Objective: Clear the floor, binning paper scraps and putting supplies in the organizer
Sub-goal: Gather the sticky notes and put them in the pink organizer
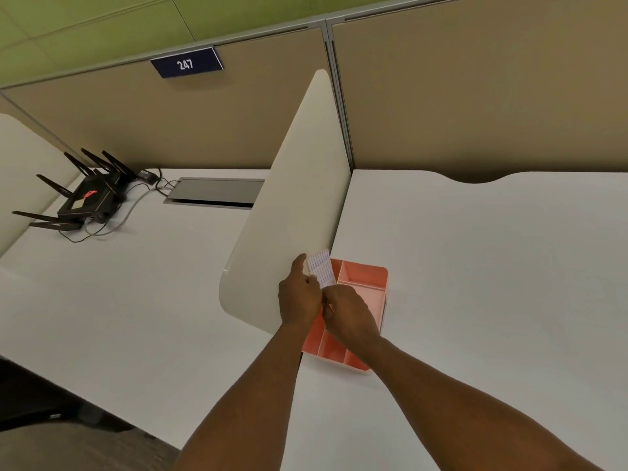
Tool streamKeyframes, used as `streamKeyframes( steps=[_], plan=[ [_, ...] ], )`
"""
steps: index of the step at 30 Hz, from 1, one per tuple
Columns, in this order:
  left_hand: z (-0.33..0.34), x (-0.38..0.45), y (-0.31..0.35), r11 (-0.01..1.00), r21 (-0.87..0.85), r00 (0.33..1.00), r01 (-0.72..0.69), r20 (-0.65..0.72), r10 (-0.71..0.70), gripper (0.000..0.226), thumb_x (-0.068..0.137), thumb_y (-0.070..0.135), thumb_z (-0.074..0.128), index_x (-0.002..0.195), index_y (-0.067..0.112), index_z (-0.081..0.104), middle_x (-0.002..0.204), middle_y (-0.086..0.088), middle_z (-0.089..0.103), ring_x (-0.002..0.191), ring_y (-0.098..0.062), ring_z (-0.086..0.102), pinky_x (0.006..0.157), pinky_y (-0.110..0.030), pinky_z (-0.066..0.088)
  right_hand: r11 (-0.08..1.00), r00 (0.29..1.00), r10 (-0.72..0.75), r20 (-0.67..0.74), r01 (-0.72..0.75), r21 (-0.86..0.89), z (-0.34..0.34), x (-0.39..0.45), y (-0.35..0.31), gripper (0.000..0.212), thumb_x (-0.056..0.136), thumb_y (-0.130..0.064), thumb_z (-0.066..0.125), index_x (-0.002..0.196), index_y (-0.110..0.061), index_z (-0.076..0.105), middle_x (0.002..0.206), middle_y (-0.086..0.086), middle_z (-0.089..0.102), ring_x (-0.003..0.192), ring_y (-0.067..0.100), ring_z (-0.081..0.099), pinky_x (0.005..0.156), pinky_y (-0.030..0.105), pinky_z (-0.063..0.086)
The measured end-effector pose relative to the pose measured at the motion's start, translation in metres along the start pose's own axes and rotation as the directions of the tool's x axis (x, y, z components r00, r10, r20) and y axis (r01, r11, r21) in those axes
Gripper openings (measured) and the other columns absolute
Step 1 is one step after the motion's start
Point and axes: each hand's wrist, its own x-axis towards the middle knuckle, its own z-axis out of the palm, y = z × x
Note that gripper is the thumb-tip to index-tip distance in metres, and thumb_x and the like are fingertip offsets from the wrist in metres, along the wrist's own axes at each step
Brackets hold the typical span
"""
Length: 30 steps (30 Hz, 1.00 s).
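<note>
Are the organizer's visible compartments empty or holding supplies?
Empty: the organizer shows bare pink floors. Both hands cover its middle, so that part cannot be told.

The navy sign (pixel 186 63) on the partition (pixel 136 107) reads "247".

left hand (pixel 299 295) pinching, fingers closed | right hand (pixel 350 312) pinching, touching left

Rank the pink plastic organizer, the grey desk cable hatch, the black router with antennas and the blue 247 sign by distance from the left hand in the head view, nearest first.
1. Pink plastic organizer: right beside and under the left hand.
2. Grey desk cable hatch: behind the divider, up and left.
3. Black router with antennas: far left on the neighbouring desk.
4. Blue 247 sign: on top of the back partition.
</note>
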Motion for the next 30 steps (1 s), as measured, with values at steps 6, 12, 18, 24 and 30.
streamKeyframes(
  steps=[6,12,18,24,30],
  plan=[
    [-0.001,0.000,0.003,0.997,-0.072,0.988,-0.023,-0.157,0.011,0.017,0.091,0.017,0.063,0.095,0.016,0.047,0.115,-0.014,0.066,0.101,-0.032,0.067,0.043,-0.004,0.044,0.988,0.961,0.136,-0.243,-0.113,0.106,-0.013,-0.011,0.017,0.014,0.093,-0.029,0.054,0.103,-0.024,0.062,0.108,-0.005,0.067,0.091,0.007,0.056,0.086,0.022,0.044],
    [0.005,-0.009,0.003,0.987,-0.155,0.989,0.044,-0.131,-0.065,0.017,0.087,0.016,0.066,0.087,0.014,0.049,0.088,-0.001,0.066,0.086,-0.022,0.068,0.041,-0.004,0.041,0.991,0.946,0.126,-0.299,-0.108,0.076,-0.021,-0.018,0.025,0.014,0.092,-0.024,0.056,0.105,-0.023,0.061,0.109,-0.004,0.066,0.100,0.012,0.058,0.092,0.027,0.046],
    [0.015,-0.017,-0.003,0.996,0.065,0.998,0.061,-0.034,-0.059,0.031,0.083,0.035,0.070,0.103,0.013,0.058,0.097,-0.001,0.063,0.084,-0.016,0.060,0.064,-0.018,0.043,0.998,0.935,0.054,-0.350,-0.038,0.053,-0.027,-0.021,0.021,0.015,0.090,-0.025,0.058,0.104,-0.019,0.063,0.108,-0.001,0.067,0.100,0.017,0.060,0.092,0.033,0.049],
    [0.020,-0.023,-0.015,0.980,0.195,0.998,-0.040,-0.029,0.047,0.041,0.085,0.027,0.067,0.121,0.012,0.054,0.114,-0.009,0.058,0.101,-0.023,0.060,0.080,-0.032,0.053,0.999,0.915,0.045,-0.400,-0.036,0.029,-0.030,-0.028,0.025,0.015,0.088,-0.020,0.061,0.103,-0.017,0.064,0.109,0.001,0.068,0.102,0.018,0.060,0.093,0.032,0.046],
    [0.015,-0.027,-0.018,0.982,0.172,0.996,-0.083,-0.003,0.084,0.039,0.089,0.023,0.063,0.125,0.013,0.053,0.116,-0.008,0.059,0.104,-0.024,0.058,0.083,-0.036,0.054,0.999,0.931,0.036,-0.362,-0.046,-0.019,-0.033,-0.046,0.028,0.017,0.090,-0.020,0.059,0.106,-0.016,0.064,0.112,0.001,0.067,0.106,0.019,0.058,0.095,0.033,0.047]
  ],
)
